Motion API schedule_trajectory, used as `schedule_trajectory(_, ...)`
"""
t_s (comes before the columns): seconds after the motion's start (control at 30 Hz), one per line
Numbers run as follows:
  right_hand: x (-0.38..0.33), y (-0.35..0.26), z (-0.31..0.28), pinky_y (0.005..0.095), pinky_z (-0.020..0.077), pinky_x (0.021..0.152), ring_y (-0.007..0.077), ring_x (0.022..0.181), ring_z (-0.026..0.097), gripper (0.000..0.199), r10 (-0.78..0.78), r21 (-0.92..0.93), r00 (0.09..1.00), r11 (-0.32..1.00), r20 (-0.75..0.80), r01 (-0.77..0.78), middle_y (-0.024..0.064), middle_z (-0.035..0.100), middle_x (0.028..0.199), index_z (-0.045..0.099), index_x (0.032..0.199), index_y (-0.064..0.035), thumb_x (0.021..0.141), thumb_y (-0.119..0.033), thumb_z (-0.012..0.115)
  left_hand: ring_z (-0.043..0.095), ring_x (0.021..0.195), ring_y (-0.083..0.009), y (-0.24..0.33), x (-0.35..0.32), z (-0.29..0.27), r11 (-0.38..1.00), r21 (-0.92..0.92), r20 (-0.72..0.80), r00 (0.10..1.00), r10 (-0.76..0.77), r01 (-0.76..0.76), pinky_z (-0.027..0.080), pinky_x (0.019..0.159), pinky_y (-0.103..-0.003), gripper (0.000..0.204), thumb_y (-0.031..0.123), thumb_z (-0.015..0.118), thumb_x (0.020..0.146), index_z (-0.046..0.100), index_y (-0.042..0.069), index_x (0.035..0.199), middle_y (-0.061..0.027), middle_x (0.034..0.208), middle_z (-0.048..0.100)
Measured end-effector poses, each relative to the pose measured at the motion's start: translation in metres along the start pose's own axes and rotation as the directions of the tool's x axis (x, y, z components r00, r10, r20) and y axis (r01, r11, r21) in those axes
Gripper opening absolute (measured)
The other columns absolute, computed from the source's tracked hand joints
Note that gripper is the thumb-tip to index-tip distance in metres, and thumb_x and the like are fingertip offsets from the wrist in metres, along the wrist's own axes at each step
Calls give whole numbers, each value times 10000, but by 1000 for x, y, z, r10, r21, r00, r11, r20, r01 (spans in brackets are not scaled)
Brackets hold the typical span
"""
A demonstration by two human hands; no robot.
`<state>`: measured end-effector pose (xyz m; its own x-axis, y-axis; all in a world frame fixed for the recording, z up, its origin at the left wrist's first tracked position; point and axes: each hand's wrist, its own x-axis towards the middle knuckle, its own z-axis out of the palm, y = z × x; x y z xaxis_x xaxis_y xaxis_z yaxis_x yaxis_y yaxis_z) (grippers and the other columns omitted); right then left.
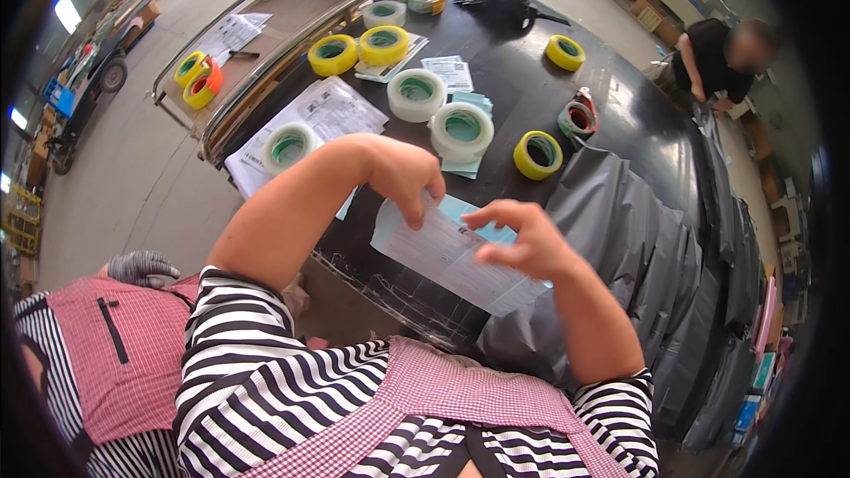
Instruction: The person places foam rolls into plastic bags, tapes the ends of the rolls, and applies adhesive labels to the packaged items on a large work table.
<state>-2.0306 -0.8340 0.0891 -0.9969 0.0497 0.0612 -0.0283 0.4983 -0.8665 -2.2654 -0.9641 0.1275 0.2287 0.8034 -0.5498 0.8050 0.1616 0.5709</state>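
A stack of light-blue and white printed paper slips (443,258) lies near the front edge of the black table, in front of me. My left hand (409,179) reaches over it with thumb and fingers pinched on the upper edge of a white printed slip. Over the right part of the same slips is my right hand (529,237), thumb and fingers apart and curved, with nothing seen between them. Whether its fingertips touch the paper is hard to tell.
Grey plastic sheeting (611,230) covers the table's right side. Clear tape rolls (417,95), yellow tape rolls (538,155), a tape dispenser (577,117) and printed papers (341,111) lie beyond my hands. Someone in black (713,57) stands far right; another person's gloved hand (142,267) is at left.
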Motion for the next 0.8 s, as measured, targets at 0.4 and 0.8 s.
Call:
schedule_trajectory(0.4,-94,-15,18,316,553,835,146,935,673,171,498,731,587,632,-638,258,84,707,1072,621,1154,-16,994,-65,586,633,896,-102,77,56,80,425,-503,-818,573,49,-753,519,784,-272,344,216,736,910,620,-14,1139,-51,1016,694)
schedule_trajectory(0.8,-153,-44,22,374,495,933,231,1098,609,362,332,411,415,904,-847,115,125,618,1244,634,1176,-36,865,-176,755,589,813,-45,144,78,138,174,-664,-715,686,138,-727,493,742,-219,47,55,674,953,687,14,972,13,914,669)
